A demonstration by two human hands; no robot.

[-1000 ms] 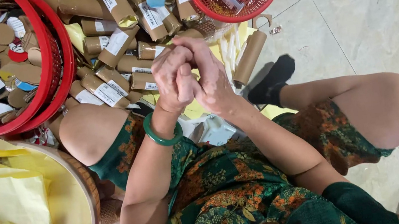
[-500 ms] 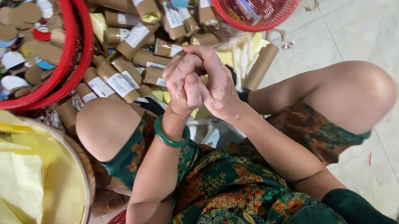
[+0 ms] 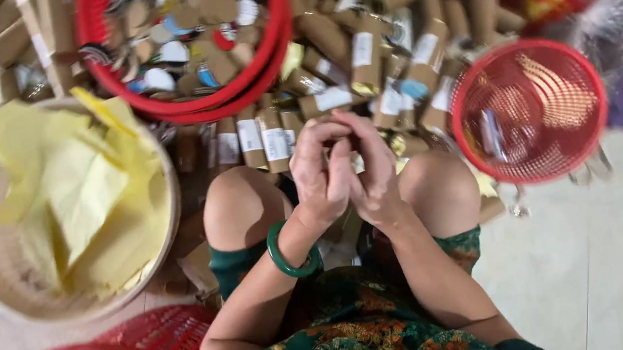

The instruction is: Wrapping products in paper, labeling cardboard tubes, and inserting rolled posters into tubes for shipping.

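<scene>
We saw left hand [image 3: 321,172] and right hand [image 3: 372,166] pressed together, fingers curled; contents hidden, couldn't tell. Nearby cardboard tubes [image 3: 271,133] looked light, stiff, crushable; grip mid-body.

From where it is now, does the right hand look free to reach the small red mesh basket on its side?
Probably yes. The right hand is pressed against the left hand above the knees, and the small red mesh basket sits just beyond the right knee with nothing between them. Whether that hand holds anything, I cannot tell.
</scene>
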